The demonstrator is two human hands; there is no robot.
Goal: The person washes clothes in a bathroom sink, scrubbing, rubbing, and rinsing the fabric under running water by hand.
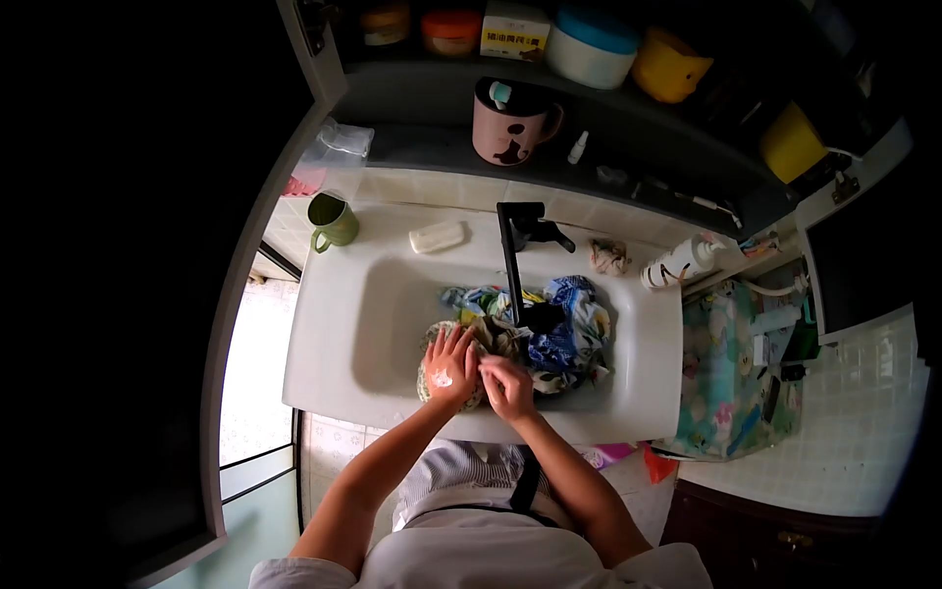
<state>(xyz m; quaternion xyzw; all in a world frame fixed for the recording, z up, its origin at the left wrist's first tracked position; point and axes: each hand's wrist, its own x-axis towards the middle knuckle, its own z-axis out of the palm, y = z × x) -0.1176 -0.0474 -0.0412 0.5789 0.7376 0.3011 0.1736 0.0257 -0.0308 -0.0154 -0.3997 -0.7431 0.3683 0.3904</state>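
Note:
Over the white sink, my left hand lies with its fingers spread on a light patterned cloth, a white patch on its back. Just to its right is my right hand, its fingers curled and partly blurred near the left hand; what they hold, if anything, is too small to make out. Blue patterned cloth and darker cloth lie bunched in the basin. The black faucet reaches over them.
A green cup and a white soap bar stand on the back ledge. At its right are a crumpled cloth and a white pump bottle. A pink mug is on the shelf above.

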